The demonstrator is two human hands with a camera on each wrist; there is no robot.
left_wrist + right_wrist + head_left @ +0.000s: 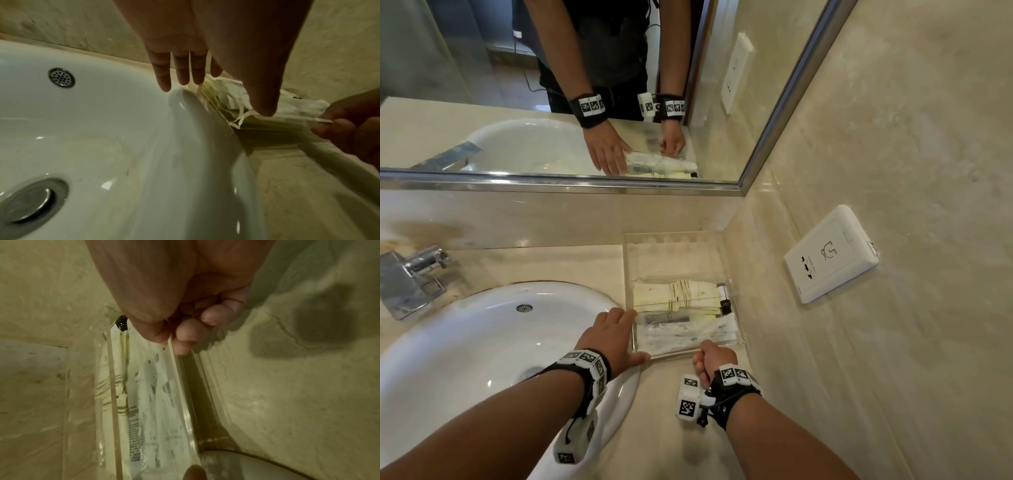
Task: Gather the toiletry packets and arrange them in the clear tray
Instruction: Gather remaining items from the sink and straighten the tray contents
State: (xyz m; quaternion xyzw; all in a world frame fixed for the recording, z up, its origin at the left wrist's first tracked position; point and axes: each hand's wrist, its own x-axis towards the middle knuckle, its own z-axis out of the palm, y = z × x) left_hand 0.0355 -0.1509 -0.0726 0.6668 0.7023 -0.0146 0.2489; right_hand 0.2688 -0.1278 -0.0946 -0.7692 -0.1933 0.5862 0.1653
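The clear tray (674, 255) stands on the beige counter in the corner by the right wall. Cream and white toiletry packets (681, 301) lie in its near half, with a small black-capped bottle (723, 296) at their right end. My left hand (625, 337) lies flat with straight fingers against the tray's left side (216, 104). My right hand (709, 350) pinches the tray's near wall (185, 386) between thumb and curled fingers (185, 337). The packets (148, 394) show through the clear plastic in the right wrist view.
A white sink (482, 342) sits just left of the tray, its rim (205, 123) touching the tray's corner. A chrome faucet (410, 277) stands at the far left. A mirror (722, 85) hangs behind, and a white socket plate (832, 253) is on the right wall.
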